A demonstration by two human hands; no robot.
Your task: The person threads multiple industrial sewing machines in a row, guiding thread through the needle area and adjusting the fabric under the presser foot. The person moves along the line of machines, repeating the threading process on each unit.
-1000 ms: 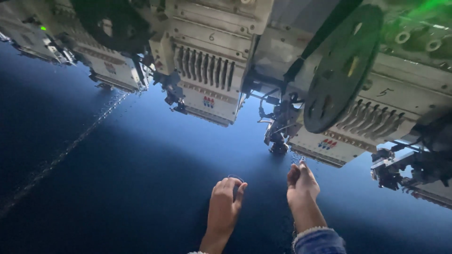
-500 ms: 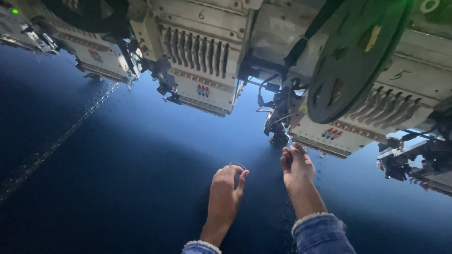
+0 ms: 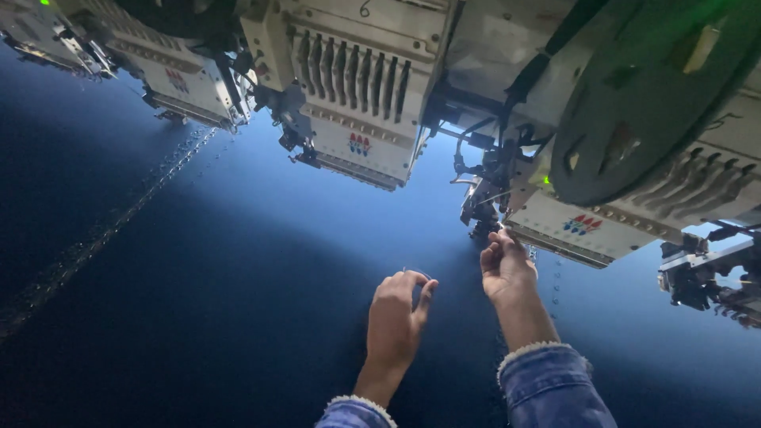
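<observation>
My left hand hovers over dark blue fabric, fingers curled around a small thin thing, perhaps a tool or thread end; it is too small to tell. My right hand reaches up with pinched fingers just under the needle area of a cream embroidery machine head. What the fingertips pinch cannot be made out. Both wrists wear denim cuffs.
More cream embroidery heads hang in a row above the fabric. A large dark green sequin reel sits on the nearest head. A stitched sparkly line runs diagonally across the fabric at left.
Both hands have moved up and closer to the machine head; my right hand's fingertips now sit just beneath the needle area. The view has shifted nearer to the heads.
</observation>
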